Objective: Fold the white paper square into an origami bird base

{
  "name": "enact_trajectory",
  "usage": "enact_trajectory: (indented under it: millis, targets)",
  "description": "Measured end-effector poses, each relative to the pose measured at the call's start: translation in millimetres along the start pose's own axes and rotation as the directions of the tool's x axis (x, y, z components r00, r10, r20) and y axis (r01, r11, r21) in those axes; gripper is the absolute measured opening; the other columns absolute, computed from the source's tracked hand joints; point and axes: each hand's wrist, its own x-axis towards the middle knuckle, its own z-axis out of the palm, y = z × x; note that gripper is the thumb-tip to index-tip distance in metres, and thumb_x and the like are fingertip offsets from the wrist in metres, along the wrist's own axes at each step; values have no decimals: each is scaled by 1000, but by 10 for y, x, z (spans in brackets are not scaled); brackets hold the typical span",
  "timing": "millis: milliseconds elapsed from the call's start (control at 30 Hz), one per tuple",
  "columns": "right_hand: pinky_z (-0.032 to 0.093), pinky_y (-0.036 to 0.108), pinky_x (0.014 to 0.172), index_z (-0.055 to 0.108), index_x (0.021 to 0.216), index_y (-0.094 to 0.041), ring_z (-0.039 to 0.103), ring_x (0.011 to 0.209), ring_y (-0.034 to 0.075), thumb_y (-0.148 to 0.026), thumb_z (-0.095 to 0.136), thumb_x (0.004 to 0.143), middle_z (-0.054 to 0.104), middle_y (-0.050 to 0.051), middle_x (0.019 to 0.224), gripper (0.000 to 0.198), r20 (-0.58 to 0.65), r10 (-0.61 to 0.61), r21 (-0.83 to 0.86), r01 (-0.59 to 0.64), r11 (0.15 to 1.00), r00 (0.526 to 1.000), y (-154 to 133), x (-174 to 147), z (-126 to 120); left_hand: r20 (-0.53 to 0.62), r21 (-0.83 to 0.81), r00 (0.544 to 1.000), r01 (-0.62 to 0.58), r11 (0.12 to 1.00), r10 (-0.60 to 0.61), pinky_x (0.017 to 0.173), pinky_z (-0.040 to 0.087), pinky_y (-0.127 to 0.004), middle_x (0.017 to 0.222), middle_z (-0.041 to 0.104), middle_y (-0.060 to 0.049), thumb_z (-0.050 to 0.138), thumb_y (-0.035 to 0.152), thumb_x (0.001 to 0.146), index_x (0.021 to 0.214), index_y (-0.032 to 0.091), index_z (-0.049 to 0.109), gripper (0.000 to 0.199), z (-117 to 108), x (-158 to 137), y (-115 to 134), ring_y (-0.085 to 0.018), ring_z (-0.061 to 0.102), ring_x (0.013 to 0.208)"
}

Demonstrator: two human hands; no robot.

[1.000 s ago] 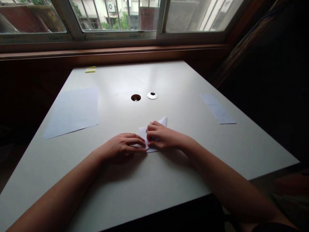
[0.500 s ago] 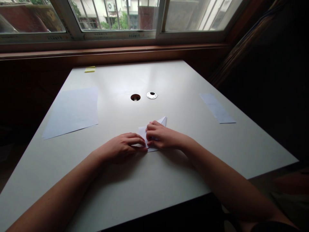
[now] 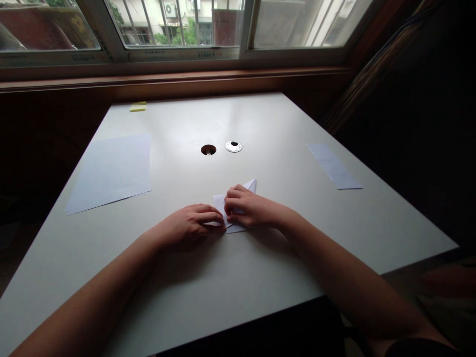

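Observation:
A folded piece of white paper point(image 3: 218, 201) lies on the table in front of me, with a pointed corner sticking up to the right. My left hand point(image 3: 193, 221) pinches its lower left corner, fingers curled together. On top of the paper rests my right hand point(image 3: 247, 207), its fingers bent and pressed down on a fold. My right fingers and palm hide the middle of the paper, so the exact folds there cannot be made out.
The white table point(image 3: 186, 297) has a round cable hole point(image 3: 208, 150), with a silver ring cover point(image 3: 233, 147) beside it. White sheets point(image 3: 111, 171) lie at the left, a paper strip point(image 3: 332, 166) at the right. A yellow sticky pad point(image 3: 138, 106) sits near the back edge by the window.
My left fingertips have shifted very slightly at the paper's lower corner. My right hand has barely moved and stays pressed on the paper.

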Motion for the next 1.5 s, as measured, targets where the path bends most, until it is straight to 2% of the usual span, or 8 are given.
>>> enact_trajectory:
  millis: [233,600,733,967,1100,1233,1500]
  targets:
    - [46,38,93,64,95,-20,44,109,24,-30,71,85,56,7,100,16,17,17,80,-18,997,1000,19,-21,-35,-8,23,1000,7,1000,-7,101,51,-37,119,69,-7,49,12,94,113,20,69,28,13,11,39,-22,60,117]
    - [43,45,97,65,91,-21,43,111,28,-36,71,84,56,7,100,17,31,103,25,-103,994,994,-76,4,7,-57,18,998,28,999,-27,100,52,-33,110,72,-6,53,14,95,109,21,71,23,17,37,57,-19,64,110]
    - [43,46,99,65,94,-23,42,115,29,-31,71,83,56,7,102,15,43,133,42,-135,990,990,-90,-1,-38,-57,5,998,20,1000,-20,100,52,-33,111,72,-6,54,15,94,111,22,71,25,13,35,49,-19,64,112]
    - [41,48,101,62,101,-25,39,120,29,-33,73,81,54,7,112,25,48,194,70,-197,978,980,-11,-103,-150,-70,-26,997,30,999,-32,98,54,-33,109,73,-6,53,16,96,111,23,71,24,-18,68,69,-18,65,109]
    - [40,50,103,58,106,-26,39,122,30,-36,74,80,52,7,118,33,16,240,66,-240,969,971,58,-182,-179,-51,-40,998,27,999,-29,101,52,-33,118,70,-8,54,17,95,111,22,70,23,-12,46,55,-20,63,115]
    - [41,50,103,55,110,-27,40,123,30,-38,76,78,49,7,126,40,-14,276,67,-274,959,961,111,-241,-209,-36,-33,999,19,999,-20,105,50,-37,131,65,-8,54,16,93,119,23,66,29,-4,10,18,-22,57,126]
    - [40,49,107,53,115,-28,39,127,29,-41,78,74,45,7,132,49,-59,336,60,-333,941,940,235,-351,-311,-19,-71,1000,-22,997,21,109,48,-38,133,64,-9,51,16,95,130,23,60,36,32,-9,-46,-22,54,131]
